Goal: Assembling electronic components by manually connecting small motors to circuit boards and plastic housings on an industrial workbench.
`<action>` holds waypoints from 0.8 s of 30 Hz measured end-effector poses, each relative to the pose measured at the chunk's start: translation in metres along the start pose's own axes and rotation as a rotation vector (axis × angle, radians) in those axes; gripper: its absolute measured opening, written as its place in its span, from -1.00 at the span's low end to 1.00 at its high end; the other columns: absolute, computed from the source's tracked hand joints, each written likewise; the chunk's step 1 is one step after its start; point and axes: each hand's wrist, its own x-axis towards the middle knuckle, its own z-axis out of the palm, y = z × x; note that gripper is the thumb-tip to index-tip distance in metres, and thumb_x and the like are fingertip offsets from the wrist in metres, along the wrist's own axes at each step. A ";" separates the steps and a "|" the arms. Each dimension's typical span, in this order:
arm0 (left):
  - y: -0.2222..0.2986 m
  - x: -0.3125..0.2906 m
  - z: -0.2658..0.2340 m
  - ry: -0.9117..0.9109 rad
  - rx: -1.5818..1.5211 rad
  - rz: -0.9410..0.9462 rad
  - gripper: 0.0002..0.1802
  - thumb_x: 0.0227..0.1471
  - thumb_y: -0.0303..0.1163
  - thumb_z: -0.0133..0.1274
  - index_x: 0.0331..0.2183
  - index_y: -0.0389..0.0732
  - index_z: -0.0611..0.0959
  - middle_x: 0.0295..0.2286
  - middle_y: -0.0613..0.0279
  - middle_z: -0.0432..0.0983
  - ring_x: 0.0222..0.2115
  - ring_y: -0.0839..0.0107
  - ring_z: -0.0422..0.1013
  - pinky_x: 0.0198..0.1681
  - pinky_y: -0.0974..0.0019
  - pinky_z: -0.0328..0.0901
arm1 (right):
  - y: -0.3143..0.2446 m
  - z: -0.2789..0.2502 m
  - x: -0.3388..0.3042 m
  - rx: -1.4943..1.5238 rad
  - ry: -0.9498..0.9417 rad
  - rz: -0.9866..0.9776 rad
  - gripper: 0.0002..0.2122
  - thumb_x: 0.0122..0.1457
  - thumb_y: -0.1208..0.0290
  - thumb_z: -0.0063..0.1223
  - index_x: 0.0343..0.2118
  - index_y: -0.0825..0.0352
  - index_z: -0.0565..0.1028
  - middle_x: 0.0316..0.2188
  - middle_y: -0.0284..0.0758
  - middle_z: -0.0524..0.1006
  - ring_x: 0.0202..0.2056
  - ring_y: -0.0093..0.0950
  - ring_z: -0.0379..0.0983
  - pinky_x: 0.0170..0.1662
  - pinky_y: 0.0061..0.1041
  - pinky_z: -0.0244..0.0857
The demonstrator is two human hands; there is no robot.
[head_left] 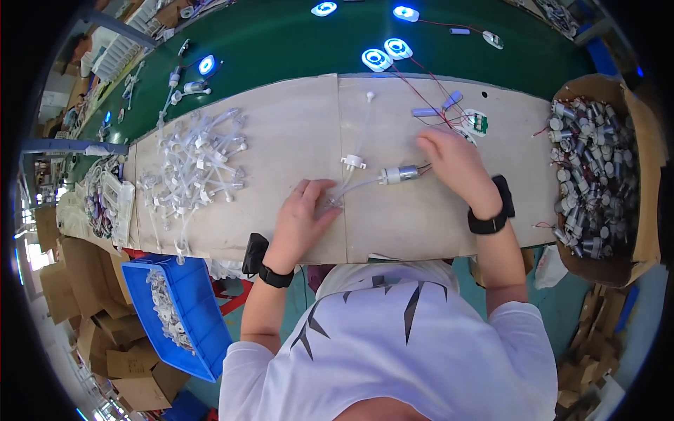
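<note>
My left hand point(303, 214) rests on the worktable, thumb and forefinger apart, beside the end of a clear plastic tube point(361, 184). This tube runs to a small cylindrical motor pump point(399, 175), silver with a white head, lying on its side. Next to it stands a white plastic fitting point(353, 162) with a thin tube reaching away to a white tip point(370, 97). My right hand point(455, 165) is curled just right of the pump, by its short wires. Its fingertips are partly hidden, so what they grip does not show. Beyond it lie purple cylindrical cells point(425, 112) and a green circuit board point(477, 123) with red wires.
Tubes with white fittings point(200, 161) pile up at left. A cardboard box point(642, 175) full of motor pumps stands at right. Lit blue-white ring modules point(377, 60) lie on and near the green belt point(281, 49). A blue bin point(203, 316) sits below the table's left edge.
</note>
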 end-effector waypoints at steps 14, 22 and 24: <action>0.014 -0.028 0.017 -0.090 0.033 0.170 -0.68 -0.21 -0.40 0.18 -0.32 -0.22 0.50 -0.49 0.11 0.45 -0.46 0.16 0.42 -0.41 0.17 0.30 | 0.006 0.039 -0.011 0.007 0.151 0.355 -0.80 0.01 0.36 0.10 -0.54 0.43 0.49 -0.75 -0.27 0.44 -0.65 -0.42 0.41 -0.54 -0.45 0.26; 0.027 0.099 -0.063 -0.100 0.164 0.214 -0.77 -0.08 -0.25 0.13 -0.45 -0.22 0.59 -0.56 0.14 0.48 -0.53 0.23 0.44 -0.47 0.25 0.32 | 0.002 0.048 0.037 0.738 0.050 0.269 -0.88 0.07 0.44 0.08 -0.41 0.40 0.54 -0.58 -0.44 0.51 -0.57 -0.73 0.33 -0.51 -0.70 0.20; 0.014 0.168 -0.078 -0.026 0.276 0.212 -0.76 -0.06 -0.23 0.10 -0.43 -0.22 0.59 -0.53 0.10 0.50 -0.50 0.17 0.44 -0.44 0.21 0.31 | -0.001 0.053 0.046 0.857 0.033 0.257 -0.88 0.12 0.44 0.05 -0.37 0.38 0.54 -0.55 -0.51 0.49 -0.56 -0.78 0.30 -0.53 -0.75 0.17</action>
